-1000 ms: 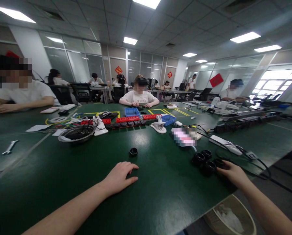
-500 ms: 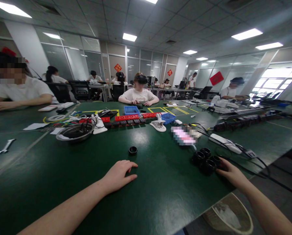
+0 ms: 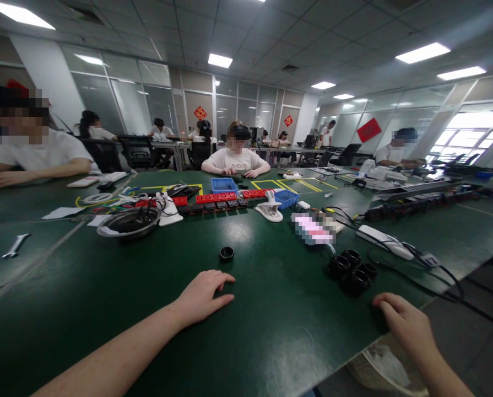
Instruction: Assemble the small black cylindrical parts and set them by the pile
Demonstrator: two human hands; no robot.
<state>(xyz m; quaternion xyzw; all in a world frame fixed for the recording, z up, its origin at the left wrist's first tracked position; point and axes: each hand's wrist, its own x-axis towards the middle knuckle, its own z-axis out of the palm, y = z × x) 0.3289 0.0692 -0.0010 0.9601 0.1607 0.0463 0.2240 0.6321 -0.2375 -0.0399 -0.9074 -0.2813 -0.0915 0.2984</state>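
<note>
Black rings [image 3: 352,270] lie clustered on the green table [image 3: 106,286], near its right edge, just beyond the right hand [image 3: 407,325]. That hand is loosely curled, holds nothing, and does not touch them. The left hand [image 3: 202,298] rests flat on the table, fingers together and empty. A single black ring [image 3: 226,253] lies just ahead of it.
</note>
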